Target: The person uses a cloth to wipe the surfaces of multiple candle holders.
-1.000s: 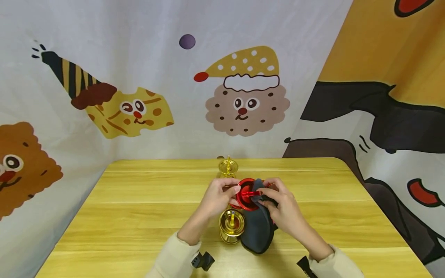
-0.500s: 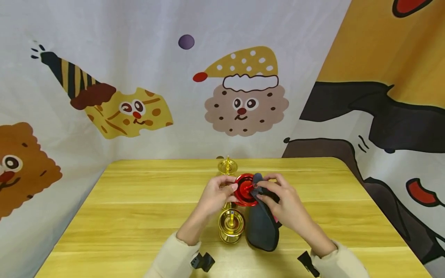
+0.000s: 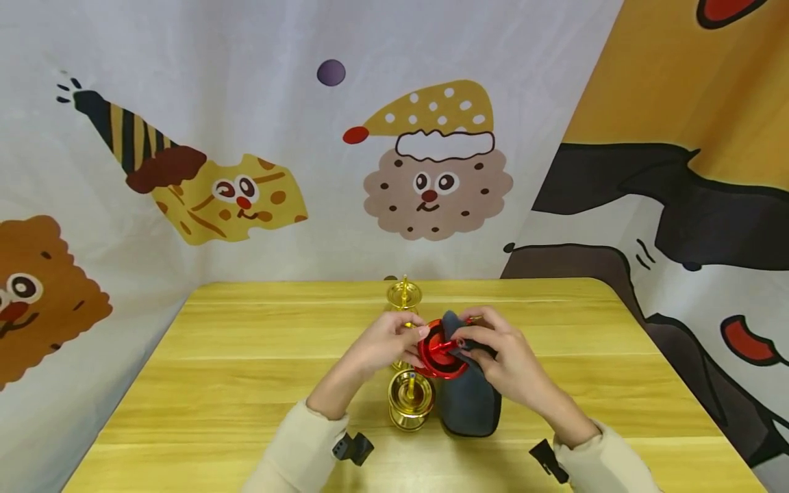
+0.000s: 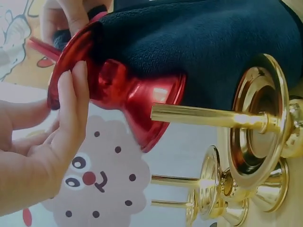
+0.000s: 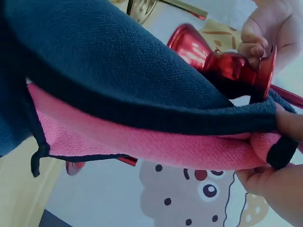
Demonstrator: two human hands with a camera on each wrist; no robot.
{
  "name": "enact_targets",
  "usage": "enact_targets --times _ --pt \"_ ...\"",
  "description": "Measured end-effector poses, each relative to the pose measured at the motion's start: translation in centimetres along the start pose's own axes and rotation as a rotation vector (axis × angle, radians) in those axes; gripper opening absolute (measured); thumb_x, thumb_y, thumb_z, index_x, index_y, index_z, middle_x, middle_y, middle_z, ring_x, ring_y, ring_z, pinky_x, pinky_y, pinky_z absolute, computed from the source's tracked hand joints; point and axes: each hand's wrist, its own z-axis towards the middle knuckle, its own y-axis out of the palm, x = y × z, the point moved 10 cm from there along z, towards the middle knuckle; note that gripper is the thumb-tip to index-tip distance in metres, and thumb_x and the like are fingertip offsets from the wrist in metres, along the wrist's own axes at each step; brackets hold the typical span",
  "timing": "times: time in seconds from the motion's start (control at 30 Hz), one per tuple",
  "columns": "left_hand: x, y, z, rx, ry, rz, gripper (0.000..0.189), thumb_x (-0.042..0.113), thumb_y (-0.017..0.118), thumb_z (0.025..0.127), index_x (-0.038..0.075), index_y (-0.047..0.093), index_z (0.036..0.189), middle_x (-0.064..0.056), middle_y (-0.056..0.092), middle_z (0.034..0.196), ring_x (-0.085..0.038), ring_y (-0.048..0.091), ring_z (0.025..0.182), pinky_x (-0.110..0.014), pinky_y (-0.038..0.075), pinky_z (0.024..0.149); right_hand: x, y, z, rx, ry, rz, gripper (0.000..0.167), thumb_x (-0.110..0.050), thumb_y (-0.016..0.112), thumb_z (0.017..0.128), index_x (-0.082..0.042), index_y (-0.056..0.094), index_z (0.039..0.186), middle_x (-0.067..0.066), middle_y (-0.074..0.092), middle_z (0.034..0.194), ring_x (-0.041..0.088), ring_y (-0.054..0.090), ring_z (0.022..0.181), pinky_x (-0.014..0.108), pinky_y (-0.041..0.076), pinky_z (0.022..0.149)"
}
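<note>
A shiny red candle holder [image 3: 436, 367] with a dish and a slim central stem is held above the table, tilted toward my right side. My left hand [image 3: 388, 344] grips the dish rim, thumb above and fingers beneath, as the left wrist view shows. With its thumb and fingers my right hand [image 3: 507, 355] pinches a dark blue cloth [image 3: 471, 405] against the inside of the dish, beside the stem. The rest of this cloth hangs below the holder. Its pink underside [image 5: 142, 135] shows in the right wrist view. The holder's flared foot [image 4: 158, 101] points away from my left hand.
Gold candle holders stand in a row on the wooden table [image 3: 246, 383]: one in front [image 3: 411, 404], one at the back [image 3: 404, 296], another between, partly hidden by my left hand. Another red piece [image 5: 75, 168] shows beyond the cloth. A printed cartoon curtain [image 3: 277, 103] hangs behind.
The red holder rose a little, then came back down and tilted. The hanging cloth has shifted right, while my right fingers stayed at the dish with the cloth.
</note>
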Motion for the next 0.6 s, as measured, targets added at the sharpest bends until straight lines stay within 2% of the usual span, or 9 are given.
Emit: enact_targets --times 0.1,0.23,0.37,0.47,0.6 --pt "-0.2 -0.2 0.2 0.047 -0.006 -0.005 0.017 0.002 0.047 0.094 -0.011 0.054 0.103 -0.016 0.063 0.083 -0.021 0.064 0.066 -0.038 0.055 0.067 0.2 -0.1 0.0 0.006 0.022 -0.002 0.037 0.019 0.073 0.062 -0.003 0.068 0.091 0.011 0.055 0.105 0.019 0.058 0.082 0.027 0.053 0.063" --pt "-0.7 -0.8 -0.1 0.186 0.003 -0.091 0.015 0.000 0.048 0.093 -0.012 0.051 0.102 -0.015 0.060 0.081 -0.016 0.061 0.061 -0.035 0.056 0.066 0.4 0.1 -0.4 0.074 0.109 -0.040 0.034 0.013 0.075 0.064 -0.001 0.067 0.093 0.012 0.053 0.102 0.018 0.057 0.078 0.024 0.051 0.058" --pt "-0.6 -0.9 -0.4 0.290 0.053 -0.156 0.014 -0.002 0.048 0.092 -0.012 0.048 0.103 -0.014 0.057 0.081 -0.014 0.060 0.064 -0.031 0.056 0.065 -0.3 0.8 -1.0 0.127 0.142 -0.104 0.033 0.009 0.078 0.064 -0.001 0.067 0.093 0.013 0.050 0.102 0.022 0.056 0.083 0.029 0.052 0.059" --pt "-0.3 -0.8 -0.6 0.317 0.095 -0.128 0.012 -0.003 0.047 0.092 -0.010 0.047 0.102 -0.012 0.054 0.079 -0.014 0.058 0.064 -0.028 0.055 0.063 -0.8 1.2 -1.3 0.149 0.129 -0.106 0.032 0.012 0.078 0.062 0.001 0.067 0.090 0.014 0.050 0.101 0.024 0.057 0.085 0.031 0.053 0.062" --pt "0.0 -0.3 -0.8 0.272 0.116 -0.087 0.008 -0.006 0.046 0.092 -0.009 0.046 0.099 -0.008 0.048 0.076 -0.018 0.057 0.063 -0.029 0.055 0.062 -0.5 0.9 -1.2 0.162 0.109 -0.092 0.033 0.018 0.076 0.058 0.002 0.067 0.085 0.012 0.051 0.097 0.023 0.058 0.082 0.026 0.052 0.058"
